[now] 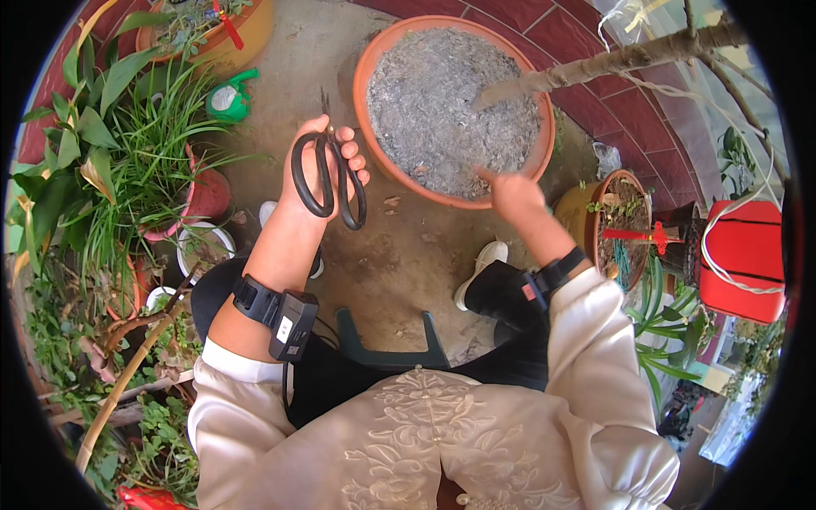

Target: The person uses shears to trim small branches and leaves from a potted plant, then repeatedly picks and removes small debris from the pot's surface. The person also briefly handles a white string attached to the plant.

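Note:
In my left hand (306, 172) lies a pair of scissors (344, 185) with large black loop handles. The palm is turned up, and the narrow blades point away from me, past the fingertips. My right hand (519, 197) is over the near right rim of a large round terracotta-coloured pot (433, 196). Its index finger reaches over the grey, ashy soil (440, 108); the other fingers look curled, and their undersides are hidden. Whether the fingertip touches the soil is hard to tell. A thick bare trunk (574, 70) rises from this soil and leans to the right.
A green watering can (231, 99) stands left of the pot. Potted grassy plants (166, 140) crowd the left side. At right are another planted pot (621, 223) and a red box-like object (743, 261). A dark green stool (392, 357) is beneath me; a red tiled wall (637, 121) curves behind.

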Demonstrator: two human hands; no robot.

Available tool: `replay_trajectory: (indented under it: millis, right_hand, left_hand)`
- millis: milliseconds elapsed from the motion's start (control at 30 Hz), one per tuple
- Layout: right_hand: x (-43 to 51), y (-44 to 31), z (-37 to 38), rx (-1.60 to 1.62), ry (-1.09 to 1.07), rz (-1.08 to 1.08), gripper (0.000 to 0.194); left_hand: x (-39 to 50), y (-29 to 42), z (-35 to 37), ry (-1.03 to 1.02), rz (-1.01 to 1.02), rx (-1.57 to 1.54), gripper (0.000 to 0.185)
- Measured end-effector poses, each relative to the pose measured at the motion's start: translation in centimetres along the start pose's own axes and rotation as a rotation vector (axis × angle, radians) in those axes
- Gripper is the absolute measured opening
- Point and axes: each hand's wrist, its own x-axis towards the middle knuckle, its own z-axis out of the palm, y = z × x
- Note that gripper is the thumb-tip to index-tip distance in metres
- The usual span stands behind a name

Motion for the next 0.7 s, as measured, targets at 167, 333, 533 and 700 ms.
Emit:
replay_trajectory:
  millis: [167, 333, 533, 700]
  right_hand:
    - [5.8, -1.2, -10.9, -0.402, 0.229, -0.247, 0.020]
    - [7.1, -4.2, -14.9, -0.527, 0.171, -0.299, 0.017]
    - [0.2, 3.0, -13.4, -0.199, 0.228, -0.142, 0.028]
    - [-4.0, 8.1, -6.8, 0.089, 0.153, 0.015, 0.024]
  left_hand:
    - [0.2, 0.1, 0.2, 0.028, 0.004, 0.034, 0.033]
    - [0.5, 1.1, -0.2, 0.038, 0.053, 0.069, 0.034]
    - [0.1, 0.9, -0.2, 0.017, 0.035, 0.070, 0.034]
    - [0.2, 0.2, 0.0, 0.025, 0.004, 0.052, 0.033]
